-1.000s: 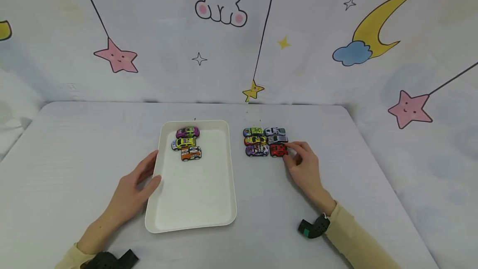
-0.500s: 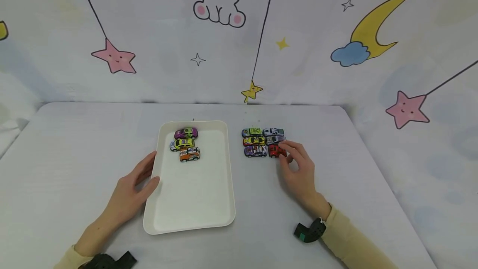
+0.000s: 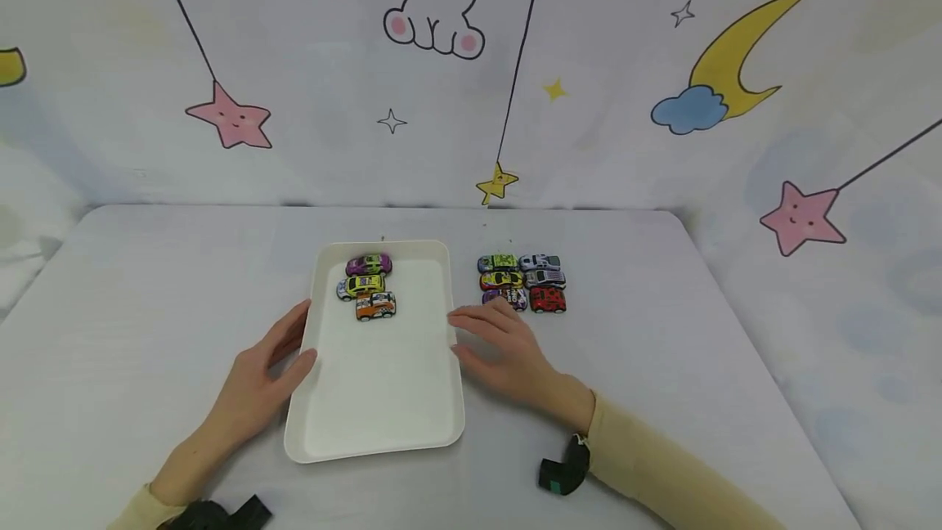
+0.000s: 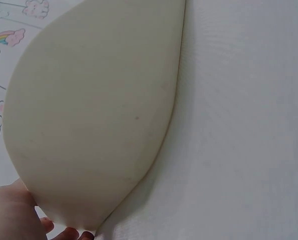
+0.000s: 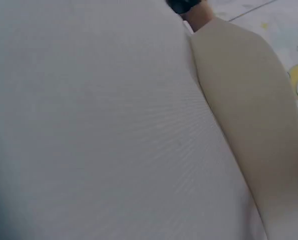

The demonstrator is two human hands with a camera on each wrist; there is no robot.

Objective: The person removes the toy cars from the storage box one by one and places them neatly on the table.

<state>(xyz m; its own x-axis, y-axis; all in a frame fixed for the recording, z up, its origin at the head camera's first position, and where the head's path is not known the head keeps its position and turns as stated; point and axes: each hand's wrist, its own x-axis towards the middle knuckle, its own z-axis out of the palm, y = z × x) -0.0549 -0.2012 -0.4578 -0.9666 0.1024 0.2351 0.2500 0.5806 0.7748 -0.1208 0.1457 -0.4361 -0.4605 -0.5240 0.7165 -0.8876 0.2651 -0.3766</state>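
A white rectangular tray (image 3: 383,399) lies on the table, with 3 toy cars at its far left: a purple one (image 3: 368,264), a yellow one (image 3: 361,286) and an orange-and-white one (image 3: 375,306). My left hand (image 3: 259,379) grips the tray's left side, its thumb over the rim. In the left wrist view, fingertips (image 4: 71,234) show at the tray's lower edge. Over the right rim, my right hand (image 3: 508,354) has thumb and forefinger apart, with nothing between them. A red toy car (image 3: 548,299) sits in the group just beyond this hand.
Several toy cars stand in two close columns right of the tray, including a green one (image 3: 497,263) and a silver one (image 3: 545,278). My right hand partly covers a purple-and-white car (image 3: 515,296). A patterned wall (image 3: 589,154) rises behind the table.
My right hand has left the red car and moved left to the tray's right rim. The red car stays in the group. My left hand keeps its place at the tray.
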